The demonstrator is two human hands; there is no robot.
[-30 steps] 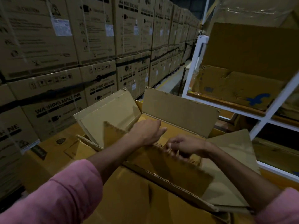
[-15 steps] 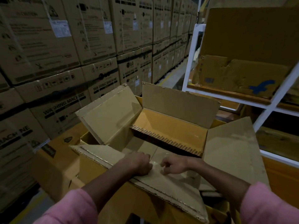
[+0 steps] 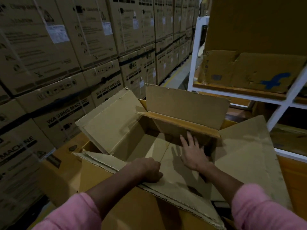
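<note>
Head view: an open cardboard box (image 3: 142,143) fills the centre of the frame, its flaps folded back. The left hand (image 3: 147,170) sits on the near flap (image 3: 179,188) in the lower middle, knuckles up and fingers curled; whether they pinch the cardboard cannot be told. The right hand (image 3: 193,152) reaches inside the box, just below the far flap (image 3: 186,105), its fingers straight and spread, holding nothing. Stacked cartons (image 3: 58,52) fill the left of the frame, and a white shelf (image 3: 280,112) with flat cardboard (image 3: 249,70) stands at the upper right.
</note>
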